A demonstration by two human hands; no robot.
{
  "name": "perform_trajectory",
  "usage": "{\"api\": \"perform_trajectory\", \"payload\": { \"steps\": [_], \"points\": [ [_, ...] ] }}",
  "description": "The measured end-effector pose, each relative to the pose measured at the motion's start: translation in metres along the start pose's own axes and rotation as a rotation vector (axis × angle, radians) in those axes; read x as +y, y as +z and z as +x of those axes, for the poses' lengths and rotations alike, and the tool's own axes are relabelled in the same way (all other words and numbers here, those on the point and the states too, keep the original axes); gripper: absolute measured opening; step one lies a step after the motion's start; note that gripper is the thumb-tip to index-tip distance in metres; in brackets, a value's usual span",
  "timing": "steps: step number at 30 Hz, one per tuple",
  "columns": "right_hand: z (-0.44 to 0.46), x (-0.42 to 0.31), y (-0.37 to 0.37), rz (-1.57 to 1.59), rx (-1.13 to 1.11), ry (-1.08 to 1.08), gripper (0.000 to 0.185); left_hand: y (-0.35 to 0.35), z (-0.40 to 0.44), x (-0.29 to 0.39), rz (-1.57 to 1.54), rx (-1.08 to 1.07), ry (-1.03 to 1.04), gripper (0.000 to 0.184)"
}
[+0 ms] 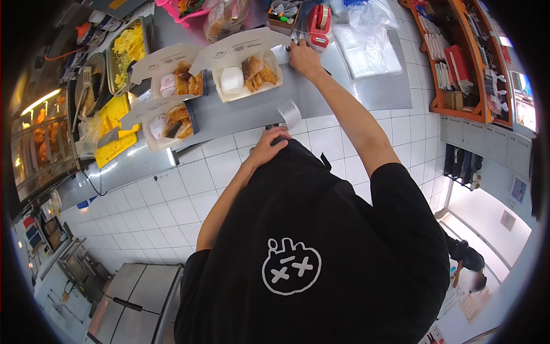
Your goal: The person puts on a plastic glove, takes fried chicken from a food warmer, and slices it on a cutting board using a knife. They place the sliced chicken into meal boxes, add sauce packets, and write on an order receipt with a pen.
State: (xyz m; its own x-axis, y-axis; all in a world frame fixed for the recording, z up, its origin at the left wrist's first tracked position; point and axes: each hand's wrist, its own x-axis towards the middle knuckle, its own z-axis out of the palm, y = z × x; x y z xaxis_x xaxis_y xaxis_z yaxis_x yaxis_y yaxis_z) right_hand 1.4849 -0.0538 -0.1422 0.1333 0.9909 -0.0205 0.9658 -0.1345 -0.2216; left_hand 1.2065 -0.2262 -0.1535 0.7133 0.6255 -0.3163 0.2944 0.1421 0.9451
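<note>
My right hand point(305, 59) reaches across the metal counter, fingers closed around something small and dark that I cannot make out. Right beside it are a red tape dispenser point(319, 27) and the raised lid of a takeaway box point(250, 98). Against my black top point(344, 241), near the counter's front edge, rests my left hand point(269, 147), its fingers loosely bent and lying on the cloth. A pale, see-through strip point(290, 115) is just beyond it; whether they touch is unclear. The box holds fried pieces point(260, 77) and a round white wrapped item point(232, 80).
Two more open food boxes point(192, 92) point(192, 127) stand to the left. Beyond them are a yellow cutting board point(109, 152) and a tray of yellow food point(143, 43). Plastic bags point(369, 51) lie at the right. A person point(470, 258) is at far right.
</note>
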Motion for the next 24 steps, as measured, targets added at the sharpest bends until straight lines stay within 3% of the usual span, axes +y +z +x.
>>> {"api": "perform_trajectory", "payload": {
  "steps": [2,6,8,13,17,18,20,22,24],
  "points": [
    [-0.004,0.003,0.001,0.071,0.059,-0.02,0.027,0.002,0.003,0.0,-0.078,-0.005,0.038,0.033],
    [-0.018,0.01,-0.017,0.369,0.326,-0.099,0.024,0.005,0.011,0.003,-0.143,0.011,-0.122,0.028],
    [-0.039,0.011,-0.029,0.49,0.378,-0.024,0.024,0.015,0.022,-0.015,-0.213,0.016,-0.259,0.025],
    [-0.075,-0.015,-0.112,1.129,0.506,0.316,0.017,-0.007,0.004,-0.003,-0.165,0.168,-0.256,0.02],
    [-0.045,-0.015,-0.152,1.11,0.58,0.114,0.02,-0.033,-0.029,-0.038,-0.131,0.301,-0.216,0.019],
    [-0.03,-0.024,-0.169,0.848,0.645,0.047,0.023,-0.037,-0.041,-0.045,-0.126,0.335,-0.231,0.019],
    [0.02,-0.01,-0.156,0.783,0.521,0.084,0.023,-0.045,-0.057,-0.053,-0.105,0.396,-0.251,0.019],
    [0.056,-0.007,-0.15,0.391,0.541,-0.054,0.03,-0.042,-0.069,-0.061,-0.079,0.413,-0.278,0.019],
    [0.078,-0.012,-0.146,0.396,0.414,-0.073,0.031,-0.039,-0.082,-0.067,-0.017,0.391,-0.309,0.019]
  ]
}}
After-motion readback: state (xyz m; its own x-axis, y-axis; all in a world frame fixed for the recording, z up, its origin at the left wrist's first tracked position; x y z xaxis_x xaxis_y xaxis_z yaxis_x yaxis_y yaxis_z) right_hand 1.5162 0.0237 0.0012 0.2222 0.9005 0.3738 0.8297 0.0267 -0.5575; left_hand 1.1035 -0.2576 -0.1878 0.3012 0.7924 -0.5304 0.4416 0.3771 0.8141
